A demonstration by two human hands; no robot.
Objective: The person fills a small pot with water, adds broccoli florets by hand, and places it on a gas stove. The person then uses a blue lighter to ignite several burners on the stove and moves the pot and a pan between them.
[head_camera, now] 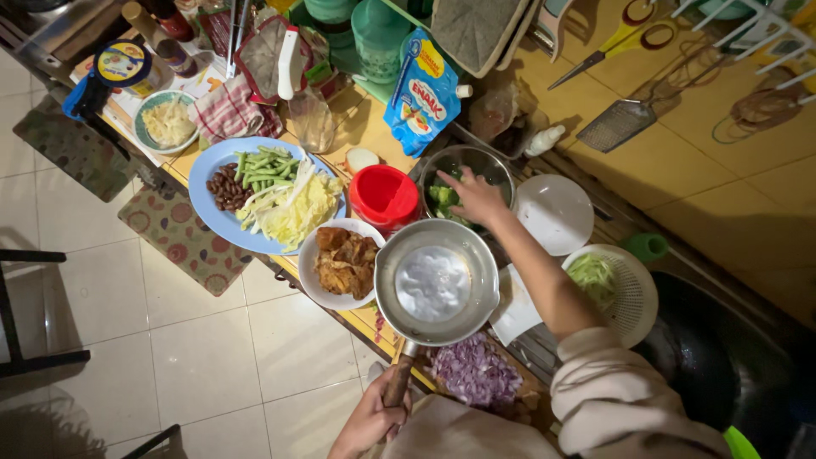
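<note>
A big blue plate [212, 183] of greens lies left of the pan [436, 282], which the left hand [371, 418] grips by its handle, while the right hand [476, 197] dips spread fingers into the steel bowl [486, 163].

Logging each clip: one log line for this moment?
left hand: grips saucepan handle | right hand: in metal bowl of greens | counter

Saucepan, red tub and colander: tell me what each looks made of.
Saucepan: bare metal, likely aluminium, dull grey sheen; handle looks wooden, brown. Red tub: plastic, by its glossy, uniform colour. Colander: probably plastic, pale, matte, moulded with fine perforations.
</note>
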